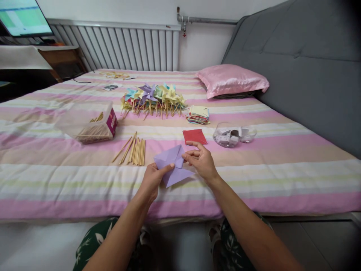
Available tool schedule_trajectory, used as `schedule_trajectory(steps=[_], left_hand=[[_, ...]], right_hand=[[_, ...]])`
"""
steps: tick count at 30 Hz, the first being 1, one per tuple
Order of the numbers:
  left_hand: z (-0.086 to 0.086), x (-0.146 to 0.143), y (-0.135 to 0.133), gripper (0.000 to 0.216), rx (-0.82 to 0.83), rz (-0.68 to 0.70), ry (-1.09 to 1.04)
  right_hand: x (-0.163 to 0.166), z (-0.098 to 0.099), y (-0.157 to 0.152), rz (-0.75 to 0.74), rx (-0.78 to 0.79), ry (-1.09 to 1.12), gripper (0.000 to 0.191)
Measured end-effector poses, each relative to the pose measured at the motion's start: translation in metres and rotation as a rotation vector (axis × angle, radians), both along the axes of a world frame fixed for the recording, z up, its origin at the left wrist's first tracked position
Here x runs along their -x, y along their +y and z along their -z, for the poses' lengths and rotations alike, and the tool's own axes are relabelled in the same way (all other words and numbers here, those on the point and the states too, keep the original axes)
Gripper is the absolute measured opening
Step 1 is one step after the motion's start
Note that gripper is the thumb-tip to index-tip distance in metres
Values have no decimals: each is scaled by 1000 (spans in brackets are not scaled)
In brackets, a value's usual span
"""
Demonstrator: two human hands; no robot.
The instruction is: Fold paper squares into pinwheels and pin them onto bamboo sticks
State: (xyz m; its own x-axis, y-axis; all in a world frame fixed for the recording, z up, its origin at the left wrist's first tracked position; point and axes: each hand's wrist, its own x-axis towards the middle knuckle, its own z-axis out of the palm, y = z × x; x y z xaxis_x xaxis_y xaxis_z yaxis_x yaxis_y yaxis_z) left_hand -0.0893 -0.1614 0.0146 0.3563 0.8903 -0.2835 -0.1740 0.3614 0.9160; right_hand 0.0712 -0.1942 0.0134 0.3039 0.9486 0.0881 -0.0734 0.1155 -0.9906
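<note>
A purple paper square [169,160], cut and partly folded at its corners, is held above the near side of the bed. My left hand [153,178] grips it from the left, thumb on top near the middle. At its right side, my right hand [201,162] pinches the edge between thumb and fingers. Just beyond lies a small stack of red paper [194,136]. Left of the paper, several wooden sticks [137,151] lie loose on the sheet. Finished paper pinwheels [153,96] are heaped farther back.
A clear plastic box [84,122] of sticks stands at the left. Behind the red paper sits a stack of coloured paper [198,114]. Clear bags of small parts [229,135] lie at the right, and a pink pillow [232,81] rests near the grey headboard [299,67].
</note>
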Motion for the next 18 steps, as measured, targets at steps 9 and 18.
schedule_trajectory(steps=[9, 18], left_hand=[[-4, 0, -1, 24, 12, -63, -20], [-2, -3, -5, 28, -9, -20, -19]], right_hand=[[4, 1, 0, -144, 80, 2, 45], [9, 4, -1, -219, 26, -20, 29]])
